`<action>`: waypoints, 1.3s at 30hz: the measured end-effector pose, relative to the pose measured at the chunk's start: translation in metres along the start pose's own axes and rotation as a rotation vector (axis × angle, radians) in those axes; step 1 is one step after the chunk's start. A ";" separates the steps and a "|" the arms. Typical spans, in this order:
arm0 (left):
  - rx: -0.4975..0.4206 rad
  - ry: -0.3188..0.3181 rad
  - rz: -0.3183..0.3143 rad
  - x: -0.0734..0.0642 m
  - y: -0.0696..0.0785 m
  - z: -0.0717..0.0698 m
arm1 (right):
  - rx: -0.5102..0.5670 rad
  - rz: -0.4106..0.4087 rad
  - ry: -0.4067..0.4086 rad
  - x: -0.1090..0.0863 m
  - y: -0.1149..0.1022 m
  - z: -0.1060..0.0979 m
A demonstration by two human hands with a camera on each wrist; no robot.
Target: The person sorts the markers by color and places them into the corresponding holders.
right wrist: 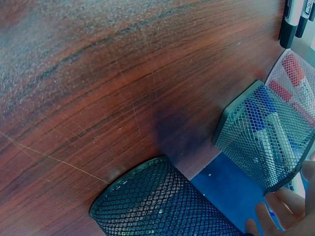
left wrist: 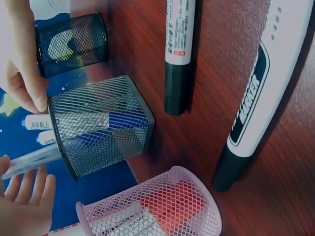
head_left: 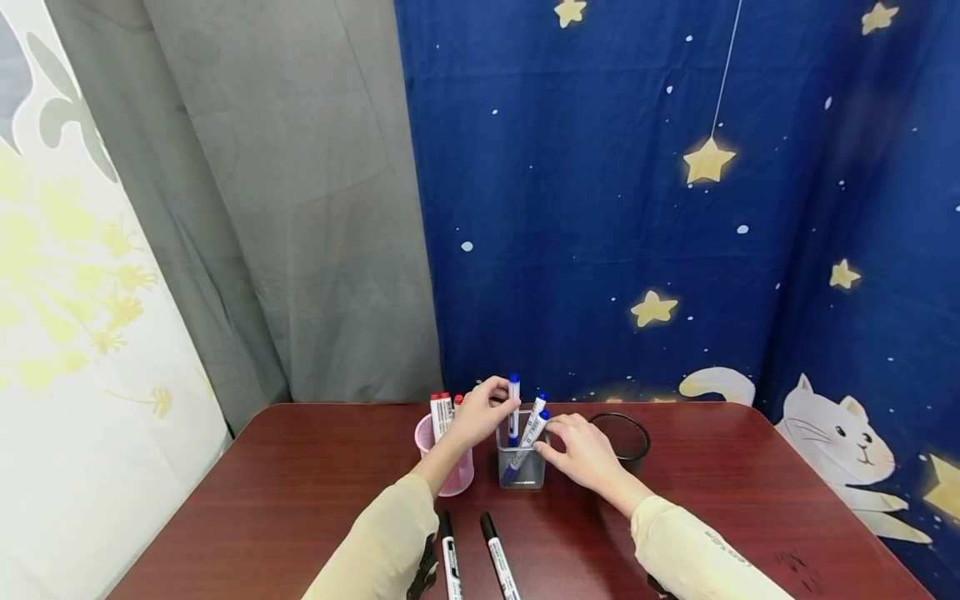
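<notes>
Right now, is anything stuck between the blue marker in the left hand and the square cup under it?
Nothing visible blocks the blue marker at the mouth of the square mesh cup. Inside, two other blue markers lean with their tops toward the right hand; lower down, they might bump it.

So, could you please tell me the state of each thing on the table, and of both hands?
Held blue marker, nearly upright
Left hand, pinching that marker
Square holder, upright
Right hand, touching its rim
Other blue markers, leaning inside the square holder
Pink holder, upright
Red markers, standing inside the pink holder
Round black holder, upright
Black markers, capped, lying down
</notes>
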State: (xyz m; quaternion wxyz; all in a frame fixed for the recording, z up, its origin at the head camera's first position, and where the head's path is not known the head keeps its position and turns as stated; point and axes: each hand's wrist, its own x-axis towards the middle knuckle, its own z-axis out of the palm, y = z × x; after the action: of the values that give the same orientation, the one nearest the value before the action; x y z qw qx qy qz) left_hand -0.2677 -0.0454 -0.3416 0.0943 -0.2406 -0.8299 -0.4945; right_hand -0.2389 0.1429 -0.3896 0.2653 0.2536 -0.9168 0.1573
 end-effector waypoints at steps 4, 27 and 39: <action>0.003 0.053 0.037 -0.001 0.000 0.000 | 0.003 -0.003 0.002 0.000 0.000 0.000; -0.066 -0.090 0.227 -0.072 0.075 -0.031 | -0.007 0.001 -0.012 0.000 -0.001 -0.001; 0.113 -0.166 0.545 -0.106 0.034 -0.038 | 0.002 -0.001 -0.020 0.000 0.000 -0.001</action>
State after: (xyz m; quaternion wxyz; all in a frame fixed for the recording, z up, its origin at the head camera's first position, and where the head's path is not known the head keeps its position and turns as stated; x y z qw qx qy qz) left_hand -0.1625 -0.0970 -0.3382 0.1689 -0.4886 -0.7657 -0.3827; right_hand -0.2383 0.1435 -0.3887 0.2558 0.2558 -0.9192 0.1554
